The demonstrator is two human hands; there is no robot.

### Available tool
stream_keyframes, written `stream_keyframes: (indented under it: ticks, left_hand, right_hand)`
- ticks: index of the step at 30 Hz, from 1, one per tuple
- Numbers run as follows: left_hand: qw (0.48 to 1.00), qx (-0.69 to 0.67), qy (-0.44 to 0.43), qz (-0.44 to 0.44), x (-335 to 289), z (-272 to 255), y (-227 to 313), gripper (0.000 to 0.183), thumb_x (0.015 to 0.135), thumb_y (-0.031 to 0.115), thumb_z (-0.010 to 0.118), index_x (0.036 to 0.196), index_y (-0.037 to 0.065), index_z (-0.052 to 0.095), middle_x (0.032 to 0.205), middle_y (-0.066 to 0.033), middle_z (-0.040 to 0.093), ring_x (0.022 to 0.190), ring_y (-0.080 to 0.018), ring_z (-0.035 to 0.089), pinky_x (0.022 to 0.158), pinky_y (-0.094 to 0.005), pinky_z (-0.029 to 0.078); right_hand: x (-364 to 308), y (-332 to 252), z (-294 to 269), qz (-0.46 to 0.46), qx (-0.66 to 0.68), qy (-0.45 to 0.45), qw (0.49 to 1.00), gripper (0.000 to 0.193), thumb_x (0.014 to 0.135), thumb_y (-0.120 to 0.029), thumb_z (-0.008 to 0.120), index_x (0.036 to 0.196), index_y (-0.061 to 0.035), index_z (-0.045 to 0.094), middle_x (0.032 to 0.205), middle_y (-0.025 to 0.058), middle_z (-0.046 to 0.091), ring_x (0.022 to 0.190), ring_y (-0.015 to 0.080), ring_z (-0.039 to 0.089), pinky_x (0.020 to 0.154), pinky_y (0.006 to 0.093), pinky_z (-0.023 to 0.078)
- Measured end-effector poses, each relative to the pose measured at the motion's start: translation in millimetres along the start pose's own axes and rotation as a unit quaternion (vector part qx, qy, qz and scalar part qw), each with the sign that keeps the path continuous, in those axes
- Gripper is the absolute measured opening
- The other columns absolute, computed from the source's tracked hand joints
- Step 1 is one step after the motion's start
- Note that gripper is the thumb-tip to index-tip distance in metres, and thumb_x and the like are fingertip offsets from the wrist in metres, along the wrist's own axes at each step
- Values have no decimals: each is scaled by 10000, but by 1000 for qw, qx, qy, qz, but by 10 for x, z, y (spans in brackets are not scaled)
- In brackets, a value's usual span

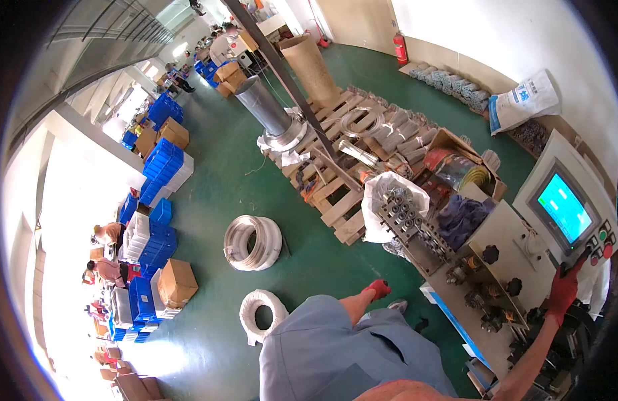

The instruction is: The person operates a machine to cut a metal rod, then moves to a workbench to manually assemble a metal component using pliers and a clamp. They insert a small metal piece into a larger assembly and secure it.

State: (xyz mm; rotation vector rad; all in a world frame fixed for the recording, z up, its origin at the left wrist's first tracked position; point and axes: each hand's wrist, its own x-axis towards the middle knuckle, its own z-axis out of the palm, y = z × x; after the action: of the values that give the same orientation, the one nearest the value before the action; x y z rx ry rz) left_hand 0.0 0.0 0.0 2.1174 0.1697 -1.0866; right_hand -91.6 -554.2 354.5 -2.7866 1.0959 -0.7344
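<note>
My right hand [563,292], in a red glove, reaches up to the control panel [596,200] of a machine. One finger stretches to the black, green and red push buttons [600,243] under the lit touch screen [563,206], and the hand holds nothing. Whether the fingertip presses a button I cannot tell. My left hand [378,289], also in a red glove, hangs beside my grey-clad leg with its fingers curled and nothing visible in them. Metal rollers [406,212] and black knobs [491,254] line the machine bed between my hands.
Wire coils [253,242] and a wrapped coil [263,314] stand on the green floor. Beyond the machine, a wooden pallet [342,212] carries wire bundles and an open cardboard box [466,160]. A slanted dark post [292,87] crosses the view. Blue crates [163,164] and people are farther left.
</note>
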Motion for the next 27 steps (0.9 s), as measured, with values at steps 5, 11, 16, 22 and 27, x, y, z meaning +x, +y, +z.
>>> stream_keyframes:
  ticks: [5, 11, 16, 22, 27]
  left_hand:
    - [1000, -25, -11, 3, -7, -17, 56, 238, 724, 296, 643, 748, 62, 603, 663, -84, 608, 576, -204, 561, 521, -382, 449]
    - [998, -53, -7, 19, -97, 6, 12, 228, 737, 287, 645, 708, 66, 596, 621, -66, 597, 551, -180, 550, 493, -370, 425]
    - [1000, -3, -10, 1, -207, -28, 19, 248, 739, 313, 637, 706, 70, 601, 628, -66, 598, 551, -182, 550, 507, -366, 432]
    - [999, -38, -8, -21, -118, 50, -297, 254, 735, 315, 627, 730, 61, 626, 640, -86, 603, 567, -209, 565, 535, -382, 456]
    - [999, -20, -17, -48, -118, -19, -359, 266, 736, 332, 635, 767, 68, 639, 694, -93, 622, 611, -208, 581, 556, -383, 463]
  right_hand:
    - [-7, 146, 170, -34, 1, 67, 997, 819, 909, -213, 582, 1532, -246, 52, 961, 271, 662, 852, 450, 637, 710, 516, 501]
    - [-16, -122, -70, 13, 23, -3, 1000, 807, 915, -252, 569, 1531, -255, 49, 912, 275, 662, 848, 454, 634, 698, 521, 497]
    - [-30, 4, -40, -49, 27, 39, 998, 816, 912, -260, 573, 1531, -261, 41, 980, 275, 658, 891, 457, 628, 741, 520, 500]
    - [-75, 23, -39, -72, 12, 60, 996, 827, 908, -256, 592, 1532, -268, 49, 1116, 264, 632, 961, 445, 619, 782, 505, 504]
    - [-185, -122, -177, -16, 57, 23, 998, 772, 905, -283, 611, 1528, -241, 157, 1146, 261, 622, 989, 426, 620, 807, 472, 499]
